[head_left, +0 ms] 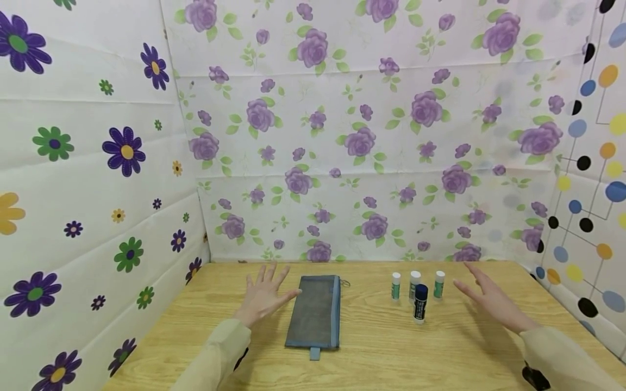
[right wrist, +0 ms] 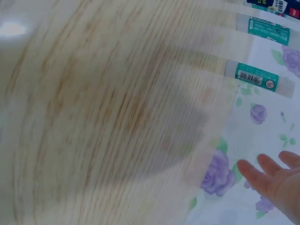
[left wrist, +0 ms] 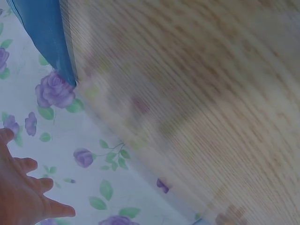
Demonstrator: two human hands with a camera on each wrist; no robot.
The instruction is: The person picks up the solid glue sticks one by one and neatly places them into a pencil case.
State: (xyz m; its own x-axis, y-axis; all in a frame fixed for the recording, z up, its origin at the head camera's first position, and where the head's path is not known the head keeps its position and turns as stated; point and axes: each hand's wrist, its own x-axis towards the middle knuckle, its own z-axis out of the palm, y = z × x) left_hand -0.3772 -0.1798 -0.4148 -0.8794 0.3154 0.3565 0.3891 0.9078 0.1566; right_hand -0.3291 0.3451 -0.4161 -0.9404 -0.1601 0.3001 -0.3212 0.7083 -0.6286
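My left hand (head_left: 264, 297) is held over the wooden table with its fingers spread, just left of a dark mesh pouch (head_left: 314, 312) with blue edging. Its thumb reaches toward the pouch's left edge; whether they touch I cannot tell. On the right, my right hand (head_left: 496, 301) is stretched out with nothing in it. Left of that hand stand several glue sticks: white ones with green labels, including the left one (head_left: 395, 286), the middle one (head_left: 414, 282) and the right one (head_left: 439, 284), and a dark blue-capped one (head_left: 420, 304) in front. All are upright.
Wood-grain table (head_left: 371, 358) extends under everything. Behind it hangs a white curtain with purple roses (head_left: 359, 142); a daisy-patterned sheet (head_left: 93, 217) closes the left side and a dotted sheet (head_left: 594, 228) the right. A small loop (head_left: 345, 283) sticks out at the pouch's upper right corner.
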